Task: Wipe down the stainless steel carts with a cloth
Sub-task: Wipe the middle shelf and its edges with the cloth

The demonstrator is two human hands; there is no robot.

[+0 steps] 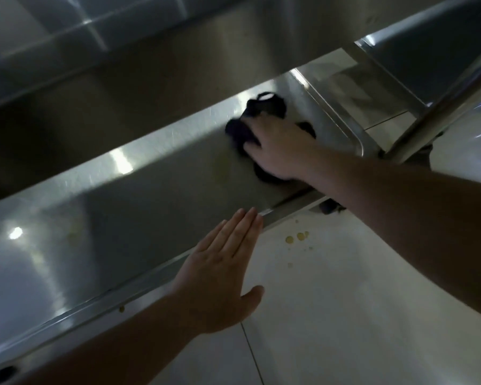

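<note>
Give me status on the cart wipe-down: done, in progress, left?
Done: cannot tell; the lower shelf gleams in places, but nothing marks wiped areas. In hand: the right hand presses the dark cloth on the shelf's far end, while the left hand lies flat at the near rim. Left: a yellowish smear on the shelf, a drop on the rim, and drips on the floor.

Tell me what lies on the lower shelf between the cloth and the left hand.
Nothing solid shows. The dark cloth under the right hand has a bare run of shelf ahead of it toward the left hand, which hovers flat over the shelf's front edge. Only a faint yellowish smear lies farther along.
</note>
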